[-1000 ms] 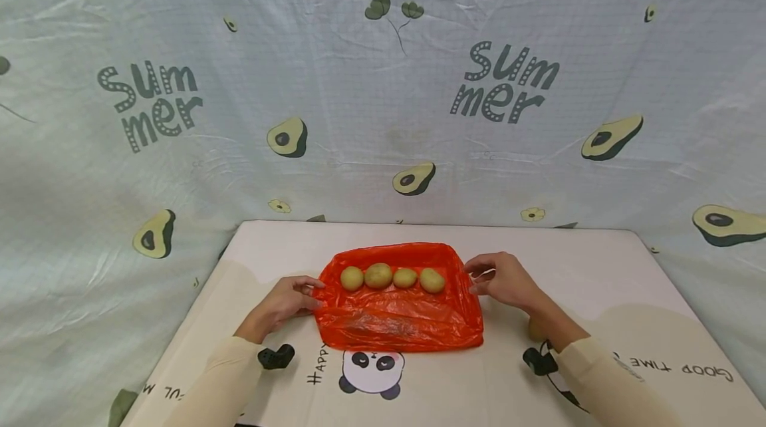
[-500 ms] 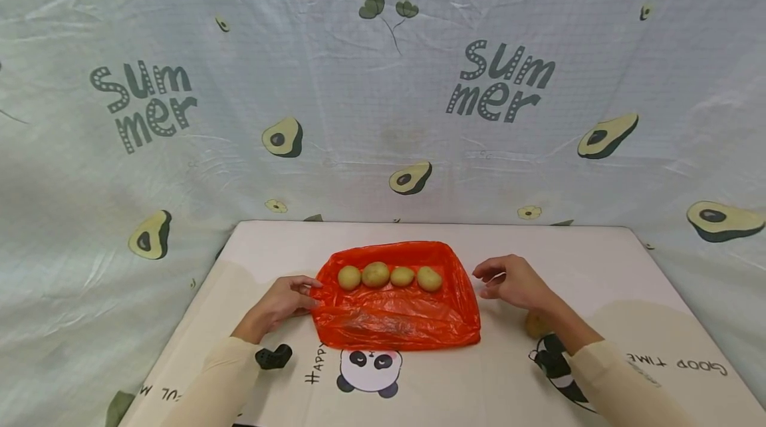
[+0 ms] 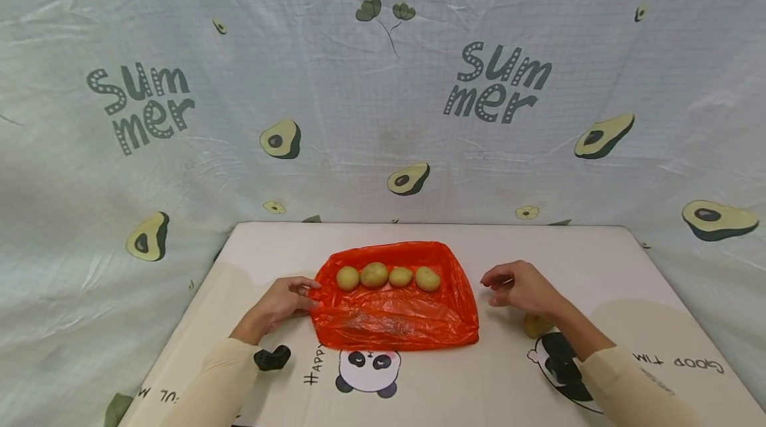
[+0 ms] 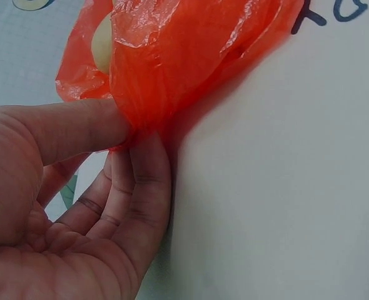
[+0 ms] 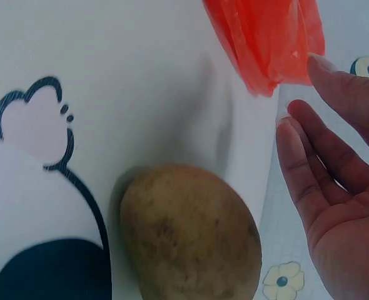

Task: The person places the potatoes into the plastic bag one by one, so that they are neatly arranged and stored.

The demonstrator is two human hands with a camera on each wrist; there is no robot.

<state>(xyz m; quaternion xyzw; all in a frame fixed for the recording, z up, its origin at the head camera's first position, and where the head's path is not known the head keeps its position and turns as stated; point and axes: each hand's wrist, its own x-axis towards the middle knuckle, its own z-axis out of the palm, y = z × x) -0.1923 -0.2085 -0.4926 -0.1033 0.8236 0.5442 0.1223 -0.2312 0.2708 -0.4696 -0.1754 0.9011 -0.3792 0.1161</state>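
A red plastic bag (image 3: 395, 334) lies spread on the table with its mouth turned up. Several potatoes (image 3: 374, 275) sit in a row inside it, toward the back. My left hand (image 3: 278, 306) pinches the bag's left edge; in the left wrist view thumb and fingers meet on the gathered film (image 4: 153, 106). To the right of the bag, my right hand (image 3: 523, 290) is held apart from it with relaxed fingers and nothing in them. Another potato (image 5: 191, 234) lies on the table under the right wrist, partly covered by the forearm in the head view.
The white table (image 3: 455, 387) carries printed pandas (image 3: 368, 372) and lettering. Behind it hangs a pale cloth (image 3: 335, 81) printed with avocados and words. The table's back edge runs just beyond the bag.
My right hand has let go of the bag's right edge and drawn away to the right, uncovering more of the loose potato. The left hand keeps its hold.
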